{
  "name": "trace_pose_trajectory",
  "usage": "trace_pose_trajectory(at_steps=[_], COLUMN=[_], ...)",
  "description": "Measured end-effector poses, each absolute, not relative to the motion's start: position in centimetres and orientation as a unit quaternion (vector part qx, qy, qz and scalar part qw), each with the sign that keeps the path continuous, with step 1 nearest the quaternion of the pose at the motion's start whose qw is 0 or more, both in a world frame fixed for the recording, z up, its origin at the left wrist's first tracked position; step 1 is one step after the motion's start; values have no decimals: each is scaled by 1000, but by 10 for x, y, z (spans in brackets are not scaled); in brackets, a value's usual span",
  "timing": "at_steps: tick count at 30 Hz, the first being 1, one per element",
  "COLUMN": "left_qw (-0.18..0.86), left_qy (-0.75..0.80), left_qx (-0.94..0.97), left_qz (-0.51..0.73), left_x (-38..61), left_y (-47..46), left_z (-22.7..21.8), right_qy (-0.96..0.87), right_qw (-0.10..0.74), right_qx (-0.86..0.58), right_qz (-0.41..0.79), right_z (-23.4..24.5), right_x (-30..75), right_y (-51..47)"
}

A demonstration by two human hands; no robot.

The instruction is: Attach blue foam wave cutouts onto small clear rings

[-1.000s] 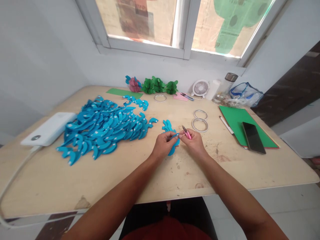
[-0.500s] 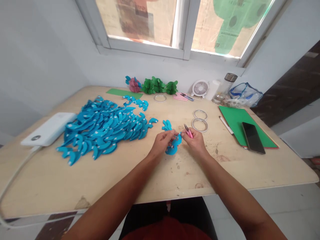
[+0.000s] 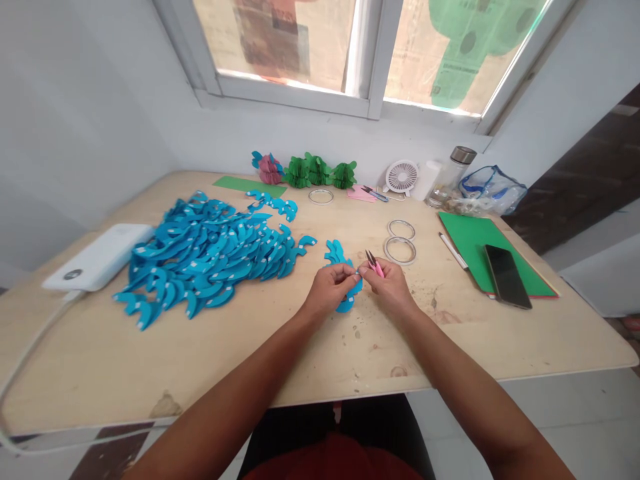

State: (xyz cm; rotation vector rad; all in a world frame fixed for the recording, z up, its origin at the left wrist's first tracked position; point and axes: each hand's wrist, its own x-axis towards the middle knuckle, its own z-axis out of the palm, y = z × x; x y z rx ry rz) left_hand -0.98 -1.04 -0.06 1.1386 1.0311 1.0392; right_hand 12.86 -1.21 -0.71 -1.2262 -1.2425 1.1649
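Observation:
A chain of blue curved paper pieces [image 3: 346,306] with white tape patches lies between my hands near the middle of the table. My left hand [image 3: 327,288] is closed on it, thumb and forefinger pinching its upper part. My right hand [image 3: 390,285] holds small pink-handled snips [image 3: 379,269] in its palm, dark tips pointing up and away. Its thumb and forefinger are pinched together beside the left fingertips at the paper's edge. What lies between those fingertips is too small to make out. More blue pieces [image 3: 335,251] stick out just beyond my left hand.
A large heap of blue paper pieces [image 3: 210,247] spreads on the left, beside a white power bank [image 3: 100,257] with a cable. Tape rolls [image 3: 400,251] lie beyond my right hand. A phone [image 3: 506,277] rests on green sheets [image 3: 463,243] at right. A small fan [image 3: 401,177] stands behind.
My left fingers have shifted slightly right, and the fingertips of both hands now meet at the paper. More of the blue chain shows beyond my left hand.

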Motion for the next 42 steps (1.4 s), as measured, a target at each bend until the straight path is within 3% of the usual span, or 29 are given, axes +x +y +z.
trace_pose_trajectory(at_steps=[12, 19, 24, 29, 34, 42], left_qw=[571, 575, 544, 535, 553, 579], left_qy=[449, 490, 491, 468, 437, 426], left_qx=[534, 449, 412, 406, 417, 402], left_qz=[432, 478, 542, 574, 574, 567], left_x=[-11, -13, -14, -16, -16, -17], left_y=[-10, -5, 0, 1, 0, -4], left_z=[6, 3, -9, -11, -5, 4], right_qy=[-558, -489, -488, -621, -776, -826], right_qw=[531, 543, 558, 533, 435, 346], right_qx=[-515, -470, -457, -467, -443, -445], right_qz=[377, 495, 492, 334, 109, 17], right_z=[-4, -7, -10, -12, -14, -13], right_x=[130, 130, 129, 131, 132, 132], right_y=[-13, -12, -10, -12, -13, -15])
